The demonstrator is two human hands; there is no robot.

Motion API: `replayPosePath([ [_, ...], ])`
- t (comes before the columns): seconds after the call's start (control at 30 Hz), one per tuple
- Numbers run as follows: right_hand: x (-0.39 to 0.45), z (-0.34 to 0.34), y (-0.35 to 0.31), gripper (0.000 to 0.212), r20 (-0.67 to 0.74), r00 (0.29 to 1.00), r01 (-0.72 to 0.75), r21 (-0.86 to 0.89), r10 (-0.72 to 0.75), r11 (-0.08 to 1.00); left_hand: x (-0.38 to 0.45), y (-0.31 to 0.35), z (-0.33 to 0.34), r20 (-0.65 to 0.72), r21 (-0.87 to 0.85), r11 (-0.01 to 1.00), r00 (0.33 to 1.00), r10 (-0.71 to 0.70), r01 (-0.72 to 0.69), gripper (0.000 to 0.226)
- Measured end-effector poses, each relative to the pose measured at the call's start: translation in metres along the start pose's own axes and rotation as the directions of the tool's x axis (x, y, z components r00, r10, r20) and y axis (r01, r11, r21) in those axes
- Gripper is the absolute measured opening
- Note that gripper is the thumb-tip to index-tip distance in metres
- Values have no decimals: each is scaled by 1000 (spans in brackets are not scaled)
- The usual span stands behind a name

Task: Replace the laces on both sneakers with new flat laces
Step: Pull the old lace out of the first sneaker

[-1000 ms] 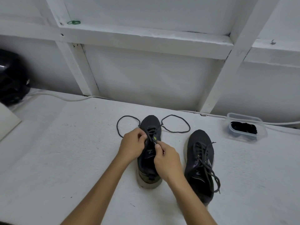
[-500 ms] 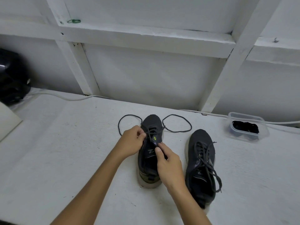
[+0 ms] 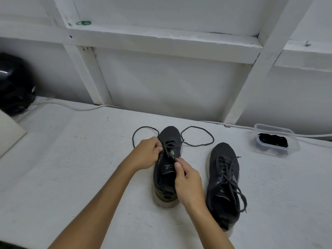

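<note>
Two dark sneakers stand on the white table, toes pointing away from me. The left sneaker (image 3: pixel 168 135) has its black lace (image 3: pixel 197 144) mostly loosened, with loops trailing onto the table on both sides of the toe. My left hand (image 3: pixel 147 153) grips the left edge of this shoe by the eyelets, fingers curled at the lace. My right hand (image 3: pixel 187 180) pinches a strand of the lace just below the green tongue label (image 3: pixel 172 152). The right sneaker (image 3: pixel 224 177) is still laced, its ends lying loose.
A clear plastic box (image 3: pixel 294 148) holding black laces sits at the back right. A black helmet-like object (image 3: pixel 14 85) is at the far left by a pale board (image 3: pixel 9 130). A white cable (image 3: pixel 71 106) runs along the wall.
My right hand has drawn back toward me along the tongue, pulling the lace strand with it. My left hand stayed at the eyelets.
</note>
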State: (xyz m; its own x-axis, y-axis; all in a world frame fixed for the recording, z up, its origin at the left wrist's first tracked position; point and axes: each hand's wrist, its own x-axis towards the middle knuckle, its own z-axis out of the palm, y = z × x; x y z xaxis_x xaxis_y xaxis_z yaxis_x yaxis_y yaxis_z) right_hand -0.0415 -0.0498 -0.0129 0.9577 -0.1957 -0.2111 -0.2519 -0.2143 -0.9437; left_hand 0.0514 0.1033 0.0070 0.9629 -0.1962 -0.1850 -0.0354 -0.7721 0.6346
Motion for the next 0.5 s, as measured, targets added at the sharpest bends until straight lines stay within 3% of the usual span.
replayPosePath([
  [0.13, 0, -1, -1, 31, -14, 1000, 16, -3, -16, 1000, 5, 2, -6, 71, 68, 997, 997, 39, -44, 10],
  [0.33, -1, -3, 2, 33, -22, 1000, -7, 1, 7, 1000, -1, -8, 1, 35, -229, 972, 998, -49, 56, 6],
  [0.5, 0, -2, 3, 28, -10, 1000, 3, -17, -3, 1000, -6, -9, 4, -12, -213, 976, 999, -47, 44, 10],
])
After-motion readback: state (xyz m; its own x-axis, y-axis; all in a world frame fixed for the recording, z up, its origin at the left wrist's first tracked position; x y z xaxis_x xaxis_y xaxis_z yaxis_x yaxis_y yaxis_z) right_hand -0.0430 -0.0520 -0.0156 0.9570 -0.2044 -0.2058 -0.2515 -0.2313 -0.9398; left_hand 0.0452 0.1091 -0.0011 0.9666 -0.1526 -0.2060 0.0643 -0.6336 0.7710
